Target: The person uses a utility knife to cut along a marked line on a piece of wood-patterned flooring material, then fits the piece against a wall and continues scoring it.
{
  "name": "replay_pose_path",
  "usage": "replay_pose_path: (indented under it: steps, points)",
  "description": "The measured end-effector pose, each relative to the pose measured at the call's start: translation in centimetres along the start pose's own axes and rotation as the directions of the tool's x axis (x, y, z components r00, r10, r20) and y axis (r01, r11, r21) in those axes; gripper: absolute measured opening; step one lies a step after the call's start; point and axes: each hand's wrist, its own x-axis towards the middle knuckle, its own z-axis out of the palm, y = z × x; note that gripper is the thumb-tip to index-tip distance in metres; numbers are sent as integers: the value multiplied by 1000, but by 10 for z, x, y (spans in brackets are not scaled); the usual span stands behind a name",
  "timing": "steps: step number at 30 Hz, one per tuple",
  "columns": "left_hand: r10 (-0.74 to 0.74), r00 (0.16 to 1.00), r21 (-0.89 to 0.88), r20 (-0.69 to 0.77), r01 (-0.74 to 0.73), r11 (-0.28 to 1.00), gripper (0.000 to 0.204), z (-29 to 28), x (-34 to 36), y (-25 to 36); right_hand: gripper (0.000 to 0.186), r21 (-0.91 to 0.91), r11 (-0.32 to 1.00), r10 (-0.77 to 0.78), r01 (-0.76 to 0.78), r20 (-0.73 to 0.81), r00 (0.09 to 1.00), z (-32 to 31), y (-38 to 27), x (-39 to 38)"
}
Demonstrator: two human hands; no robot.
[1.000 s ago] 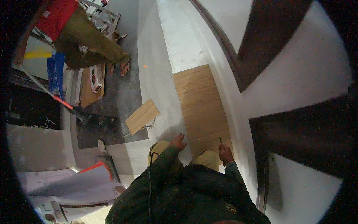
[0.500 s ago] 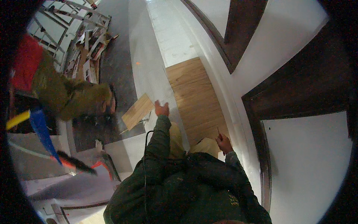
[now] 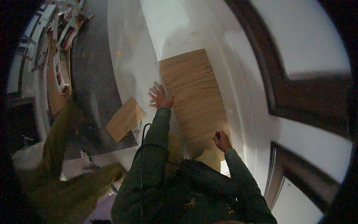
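Observation:
My left hand (image 3: 161,98) is stretched forward with its fingers spread and nothing in it. It is over the left edge of a strip of brown wood-grain flooring planks (image 3: 192,82), beside the pale floor. Near my right knee my right hand (image 3: 223,142) is closed around a small, slim dark tool (image 3: 217,135) whose kind is too blurred to tell. A loose short plank (image 3: 125,119) lies at an angle to the left of my left forearm. Beneath me, my knees are at the near end of the laid strip.
A white wall with dark brown trim (image 3: 276,89) runs along the right. Dark floor (image 3: 95,71) stretches away on the left, with a heap of scrap boards (image 3: 61,65) beyond. Close on my left is another person's olive trouser leg (image 3: 61,142).
My view has shifted. My left hand has spread its fingers and moved toward the plank strip. The other person has come nearer on my left. My right hand still holds the slim tool.

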Motion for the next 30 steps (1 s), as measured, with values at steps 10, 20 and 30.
replay_pose_path:
  steps: [10,20,30]
  points:
    - [77,992,165,-104,-59,984,99,-13,30,-48,33,-260,964,-80,58,-74,994,29,-57,123]
    - [-60,959,56,-277,78,995,95,-34,93,-66,36,-443,888,-235,122,-209,949,41,-72,148]
    - [-91,948,42,-306,109,993,78,-45,113,-57,14,-161,977,-184,142,-287,940,-15,-107,221]
